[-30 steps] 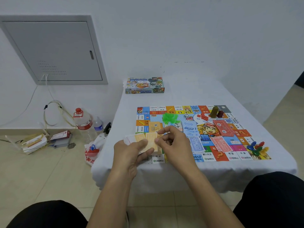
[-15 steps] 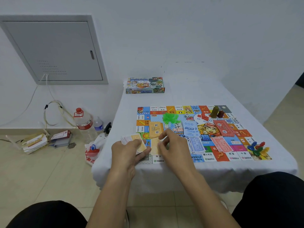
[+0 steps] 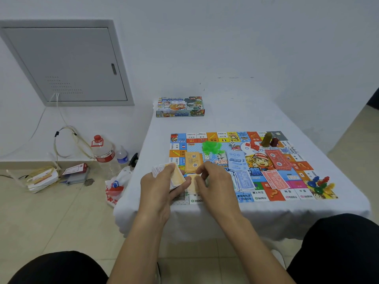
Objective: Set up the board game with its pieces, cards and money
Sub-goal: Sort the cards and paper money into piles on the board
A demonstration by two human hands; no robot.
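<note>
Left hand (image 3: 159, 187) grips a fanned money stack (image 3: 174, 177), long axis running away from the person toward upper left. Right hand (image 3: 213, 181), fingers curled, pinches an orange note (image 3: 193, 184) lying between both hands on the board (image 3: 291, 175). Beyond the fingertips, an orange pile (image 3: 192, 161) points lengthwise away.

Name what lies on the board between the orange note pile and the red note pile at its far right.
In the head view, a light blue note pile and the cartoon boy picture lie between the orange note pile and the red note pile.
</note>
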